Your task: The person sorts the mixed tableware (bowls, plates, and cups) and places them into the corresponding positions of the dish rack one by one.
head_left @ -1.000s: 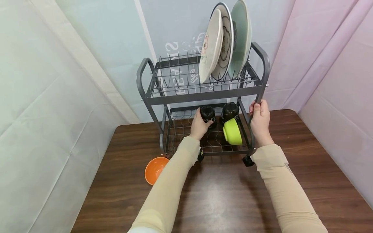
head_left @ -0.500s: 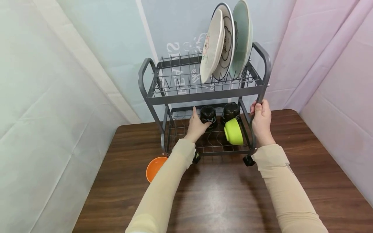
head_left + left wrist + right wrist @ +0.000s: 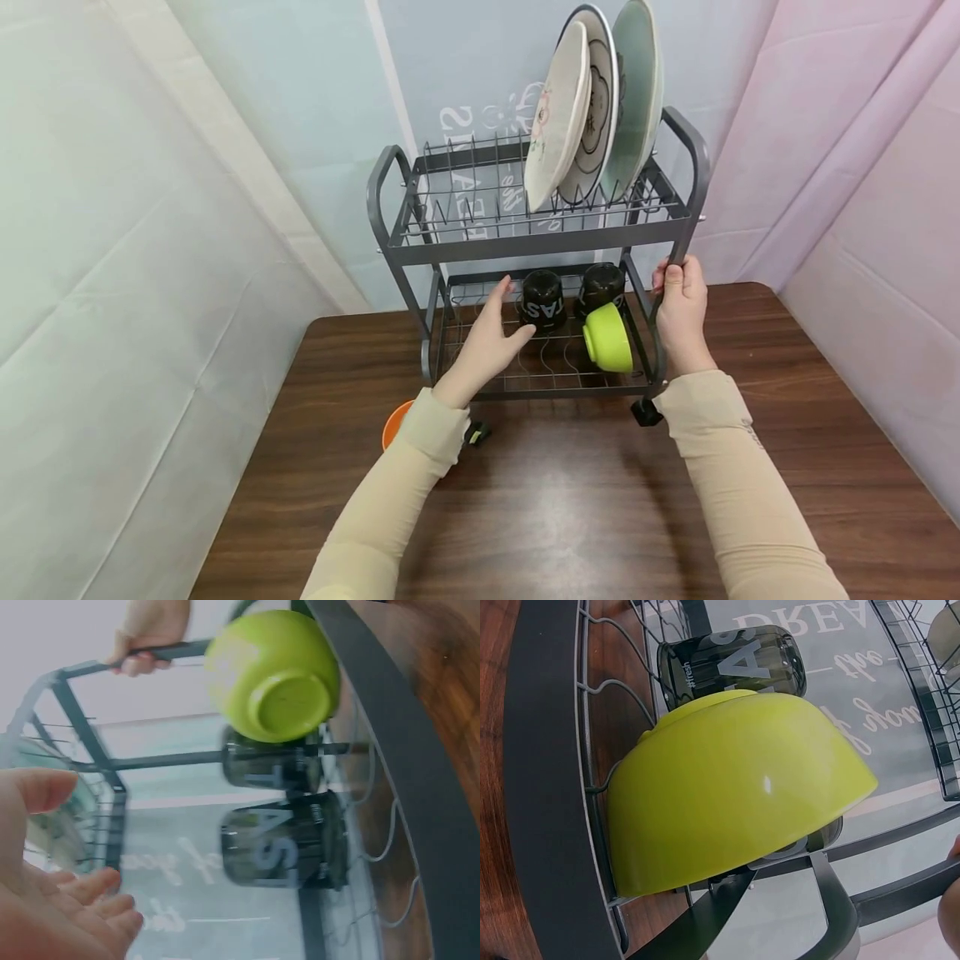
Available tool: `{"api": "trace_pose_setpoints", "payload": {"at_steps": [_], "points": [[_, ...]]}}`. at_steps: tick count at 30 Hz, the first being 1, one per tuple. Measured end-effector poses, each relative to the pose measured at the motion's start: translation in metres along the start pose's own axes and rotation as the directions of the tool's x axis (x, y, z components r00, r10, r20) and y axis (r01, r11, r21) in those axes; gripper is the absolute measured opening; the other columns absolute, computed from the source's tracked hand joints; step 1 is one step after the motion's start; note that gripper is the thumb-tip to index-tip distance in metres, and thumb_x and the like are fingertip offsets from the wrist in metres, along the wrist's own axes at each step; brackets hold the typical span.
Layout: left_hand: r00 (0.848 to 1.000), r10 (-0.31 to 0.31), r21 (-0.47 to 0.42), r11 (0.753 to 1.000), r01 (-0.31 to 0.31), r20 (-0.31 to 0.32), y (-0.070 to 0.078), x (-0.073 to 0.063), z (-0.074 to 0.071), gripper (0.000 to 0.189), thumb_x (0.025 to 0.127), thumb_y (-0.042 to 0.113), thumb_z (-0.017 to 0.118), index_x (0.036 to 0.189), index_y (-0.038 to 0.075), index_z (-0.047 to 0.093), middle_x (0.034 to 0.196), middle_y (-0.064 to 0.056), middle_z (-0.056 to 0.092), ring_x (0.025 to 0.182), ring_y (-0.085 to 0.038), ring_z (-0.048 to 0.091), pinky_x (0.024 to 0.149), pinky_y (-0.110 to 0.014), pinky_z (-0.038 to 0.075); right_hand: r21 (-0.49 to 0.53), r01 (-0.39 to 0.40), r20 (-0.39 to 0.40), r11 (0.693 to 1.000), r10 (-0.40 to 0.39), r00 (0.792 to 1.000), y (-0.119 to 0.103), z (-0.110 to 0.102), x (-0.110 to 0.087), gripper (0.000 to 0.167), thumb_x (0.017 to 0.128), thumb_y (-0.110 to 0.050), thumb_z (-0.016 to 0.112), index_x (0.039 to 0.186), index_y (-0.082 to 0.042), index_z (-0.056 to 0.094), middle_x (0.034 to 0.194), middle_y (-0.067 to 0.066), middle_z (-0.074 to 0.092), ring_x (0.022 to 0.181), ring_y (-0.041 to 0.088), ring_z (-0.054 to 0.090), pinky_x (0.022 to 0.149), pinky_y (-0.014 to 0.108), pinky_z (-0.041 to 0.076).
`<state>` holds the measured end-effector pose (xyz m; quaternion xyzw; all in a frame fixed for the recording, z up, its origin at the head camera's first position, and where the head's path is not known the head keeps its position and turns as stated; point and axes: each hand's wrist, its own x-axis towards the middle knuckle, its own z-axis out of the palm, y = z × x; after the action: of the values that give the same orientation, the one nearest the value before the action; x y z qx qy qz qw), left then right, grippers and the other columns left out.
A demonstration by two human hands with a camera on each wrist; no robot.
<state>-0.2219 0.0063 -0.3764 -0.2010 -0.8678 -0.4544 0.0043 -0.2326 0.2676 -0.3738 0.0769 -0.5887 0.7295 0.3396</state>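
Observation:
My left hand (image 3: pixel 483 350), thumb spread from straight fingers, is just left of a dark see-through glass (image 3: pixel 542 302) with white letters and holds nothing. That glass stands upside down on the lower tier of a grey dish rack (image 3: pixel 540 247). A second dark glass (image 3: pixel 602 285) is to its right. In front of them a lime green bowl (image 3: pixel 609 337) leans on its side; in the right wrist view the green bowl (image 3: pixel 735 795) hides part of both glasses. My right hand (image 3: pixel 682 321) grips the rack's right front post, thumb in front.
Several plates (image 3: pixel 557 117) stand on edge at the right of the upper tier. An orange bowl (image 3: pixel 393 423) on the wooden table (image 3: pixel 555 517) is partly hidden by my left sleeve. Fabric walls (image 3: pixel 150 250) enclose the table at the back and sides.
My left hand has let go of the left glass and drawn back to the left and toward me. The glass stays on the lower tier. My right hand keeps its grip on the post.

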Motion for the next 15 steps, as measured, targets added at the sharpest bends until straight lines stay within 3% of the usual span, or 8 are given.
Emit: {"api": "trace_pose_setpoints", "payload": {"at_steps": [4,7,11,15], "points": [[0.994,0.101,-0.066,0.992,-0.103,-0.041,0.005,-0.024,-0.016,0.067,0.093,0.030,0.055,0.148,0.018,0.018,0.149,0.004,0.034,0.138,-0.016,0.029,0.111,-0.042,0.029,0.025,0.003,0.006,1.000,-0.004,1.000,-0.003,0.001,-0.002,0.014,0.092,-0.017,0.041,0.083,-0.013,0.052,0.062,-0.002,0.044,0.061,0.014,0.039,0.058,0.016,0.033],[0.989,0.129,-0.121,0.983,-0.137,-0.067,0.019,-0.046,-0.033,0.058,0.093,0.020,0.056,0.144,0.010,0.029,0.143,-0.003,0.043,0.136,-0.019,0.035,0.111,-0.038,0.029,0.023,0.003,-0.002,1.000,-0.003,1.000,0.002,-0.001,-0.001,0.014,0.091,-0.018,0.041,0.083,-0.014,0.052,0.062,-0.002,0.045,0.061,0.014,0.039,0.058,0.016,0.033],[0.980,0.134,-0.126,0.980,-0.153,-0.145,0.028,-0.071,-0.054,0.052,0.090,0.006,0.057,0.137,0.000,0.037,0.138,-0.015,0.047,0.133,-0.025,0.039,0.111,-0.037,0.030,0.014,-0.004,-0.018,1.000,0.004,1.000,0.011,-0.005,0.003,0.012,0.089,-0.023,0.044,0.083,-0.015,0.052,0.062,-0.003,0.045,0.061,0.012,0.039,0.058,0.017,0.033],[0.961,0.094,-0.104,0.987,-0.124,-0.259,0.008,-0.086,-0.070,0.051,0.088,0.001,0.058,0.135,-0.005,0.039,0.138,-0.021,0.044,0.131,-0.031,0.039,0.110,-0.044,0.030,0.016,-0.010,-0.018,1.000,0.010,1.000,0.013,-0.006,0.004,0.013,0.089,-0.025,0.046,0.083,-0.016,0.052,0.062,-0.004,0.045,0.061,0.013,0.039,0.058,0.019,0.033]]}}
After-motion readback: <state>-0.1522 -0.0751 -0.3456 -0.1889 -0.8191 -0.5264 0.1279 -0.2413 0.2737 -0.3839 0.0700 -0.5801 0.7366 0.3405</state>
